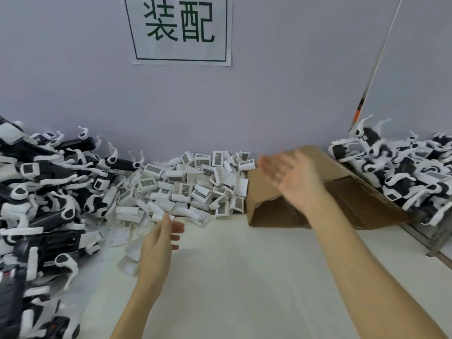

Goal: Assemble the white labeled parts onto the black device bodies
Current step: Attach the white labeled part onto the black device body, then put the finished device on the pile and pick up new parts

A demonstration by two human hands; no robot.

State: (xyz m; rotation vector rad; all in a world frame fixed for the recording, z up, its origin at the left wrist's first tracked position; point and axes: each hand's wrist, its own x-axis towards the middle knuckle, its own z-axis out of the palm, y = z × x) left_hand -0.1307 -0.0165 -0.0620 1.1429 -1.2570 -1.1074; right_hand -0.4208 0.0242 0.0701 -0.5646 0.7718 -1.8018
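Note:
A heap of white labeled parts (193,184) lies against the back wall at the middle of the white table. Black device bodies with white trim (46,192) are piled high along the left side. A second pile of black-and-white devices (401,172) sits at the right. My left hand (160,241) hovers just in front of the white parts, fingers relaxed, holding nothing. My right hand (293,177) is raised over the cardboard box, palm up, fingers spread and blurred, and it holds nothing.
An open cardboard box (342,192) lies on its side between the white parts and the right pile. A paper sign (179,30) with green characters hangs on the wall. A metal table edge (433,241) runs along the right. Bare white tabletop (232,277) spreads in front.

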